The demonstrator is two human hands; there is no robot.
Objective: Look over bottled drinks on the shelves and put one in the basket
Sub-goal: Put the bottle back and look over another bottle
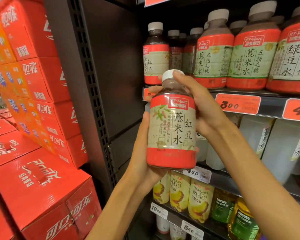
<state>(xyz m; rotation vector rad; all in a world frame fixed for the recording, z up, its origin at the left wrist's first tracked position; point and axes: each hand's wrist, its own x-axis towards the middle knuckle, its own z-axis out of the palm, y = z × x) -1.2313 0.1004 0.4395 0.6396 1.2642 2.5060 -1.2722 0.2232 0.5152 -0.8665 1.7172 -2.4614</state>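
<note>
I hold a bottled drink (171,129) upright in front of the shelves, its red and beige label facing me and a white cap on top. My left hand (142,153) cups its base and left side from below. My right hand (196,103) wraps behind the upper part, the thumb over the cap and fingertips showing past the bottle's left. No basket is in view.
The upper shelf (270,99) carries several similar bottles (213,56) with orange price tags (238,103). Lower shelves hold pale bottles (253,134), yellow juice bottles (200,201) and green ones (223,207). Stacked red cartons (42,184) fill the left, beside a dark shelf post (97,94).
</note>
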